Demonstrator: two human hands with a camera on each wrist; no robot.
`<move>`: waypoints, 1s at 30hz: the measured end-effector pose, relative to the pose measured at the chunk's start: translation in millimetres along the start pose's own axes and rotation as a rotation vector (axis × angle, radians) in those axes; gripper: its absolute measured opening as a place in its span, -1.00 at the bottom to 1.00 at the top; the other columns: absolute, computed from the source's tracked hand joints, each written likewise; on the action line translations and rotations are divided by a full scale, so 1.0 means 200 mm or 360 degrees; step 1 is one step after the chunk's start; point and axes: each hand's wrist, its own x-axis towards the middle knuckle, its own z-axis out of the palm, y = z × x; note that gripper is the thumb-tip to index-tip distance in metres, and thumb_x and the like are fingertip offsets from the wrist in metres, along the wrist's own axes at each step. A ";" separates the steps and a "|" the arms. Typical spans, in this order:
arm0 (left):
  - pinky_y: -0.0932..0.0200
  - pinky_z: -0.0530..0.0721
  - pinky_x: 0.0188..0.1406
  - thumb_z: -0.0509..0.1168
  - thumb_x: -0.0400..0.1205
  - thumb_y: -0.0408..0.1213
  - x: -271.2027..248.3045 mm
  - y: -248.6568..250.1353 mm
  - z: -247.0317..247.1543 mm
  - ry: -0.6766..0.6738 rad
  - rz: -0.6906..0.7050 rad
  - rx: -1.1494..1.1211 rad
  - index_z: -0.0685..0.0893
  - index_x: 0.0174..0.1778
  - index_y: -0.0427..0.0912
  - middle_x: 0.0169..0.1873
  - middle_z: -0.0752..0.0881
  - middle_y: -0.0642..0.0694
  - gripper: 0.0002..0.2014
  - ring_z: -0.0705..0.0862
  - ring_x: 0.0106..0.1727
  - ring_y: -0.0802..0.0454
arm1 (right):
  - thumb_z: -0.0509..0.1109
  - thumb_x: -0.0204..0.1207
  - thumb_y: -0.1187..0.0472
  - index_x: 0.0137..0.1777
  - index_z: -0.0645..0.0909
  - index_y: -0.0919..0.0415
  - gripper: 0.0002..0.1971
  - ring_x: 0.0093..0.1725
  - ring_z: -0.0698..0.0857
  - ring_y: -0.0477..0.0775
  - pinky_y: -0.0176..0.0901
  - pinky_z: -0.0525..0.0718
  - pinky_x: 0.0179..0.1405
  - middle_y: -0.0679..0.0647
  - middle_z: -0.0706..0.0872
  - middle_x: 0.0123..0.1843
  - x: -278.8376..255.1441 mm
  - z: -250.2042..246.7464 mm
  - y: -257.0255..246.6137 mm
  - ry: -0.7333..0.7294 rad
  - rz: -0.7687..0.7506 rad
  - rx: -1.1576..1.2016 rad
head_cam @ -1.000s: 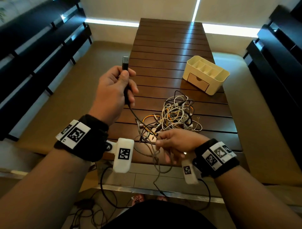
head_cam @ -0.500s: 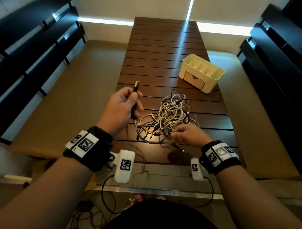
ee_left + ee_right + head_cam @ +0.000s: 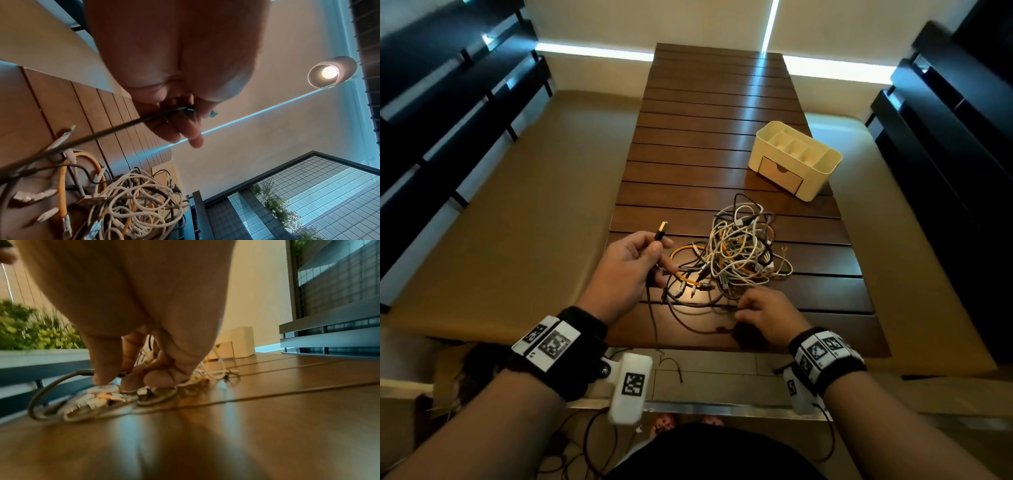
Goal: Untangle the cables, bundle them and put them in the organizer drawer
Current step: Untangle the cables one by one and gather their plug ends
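While your left hand [image 3: 631,270] pinches the dark cable [image 3: 652,318] just behind its plug, draw gently; your right hand [image 3: 767,313], fingertips curled onto strands at the tangle's [image 3: 739,253] near edge, should pin it; the organizer [image 3: 796,161] waits beyond, drawer closed.

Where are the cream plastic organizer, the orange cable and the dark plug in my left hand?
cream plastic organizer [image 3: 822,178]: head view, front right wall.
orange cable [image 3: 683,252]: head view, curved loop at tangle's left.
dark plug [image 3: 661,230]: head view, metal tip above left hand's fingers.
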 end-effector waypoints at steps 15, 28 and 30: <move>0.24 0.73 -0.30 0.12 0.80 -0.36 -0.08 0.07 -0.10 0.0068 0.0056 0.0014 0.66 0.14 -0.26 -0.31 0.76 -0.10 -0.80 0.65 -0.39 0.10 | 0.44 0.60 0.07 0.22 0.74 0.21 -0.71 0.26 0.59 0.17 0.05 0.59 0.31 0.11 0.54 0.32 0.25 0.07 -0.14 0.0418 -0.0035 -0.0205; 0.25 0.70 -0.31 0.13 0.80 -0.35 -0.07 0.07 -0.17 0.0101 0.0017 0.0070 0.67 0.14 -0.27 -0.27 0.75 -0.16 -0.80 0.65 -0.36 0.05 | 0.55 0.48 0.08 0.12 0.79 0.16 -0.74 0.37 0.41 0.14 0.01 0.50 0.42 0.07 0.44 0.41 0.33 0.10 -0.07 0.0534 0.0067 -0.0255; 0.24 0.70 -0.30 0.14 0.80 -0.35 -0.06 0.07 -0.16 0.0101 0.0009 0.0056 0.67 0.14 -0.27 -0.27 0.75 -0.15 -0.80 0.65 -0.36 0.05 | 0.58 0.49 0.20 0.10 0.78 0.26 -0.77 0.30 0.47 -0.01 -0.42 0.50 0.25 0.03 0.47 0.32 0.30 0.05 -0.07 0.0554 0.0061 0.0288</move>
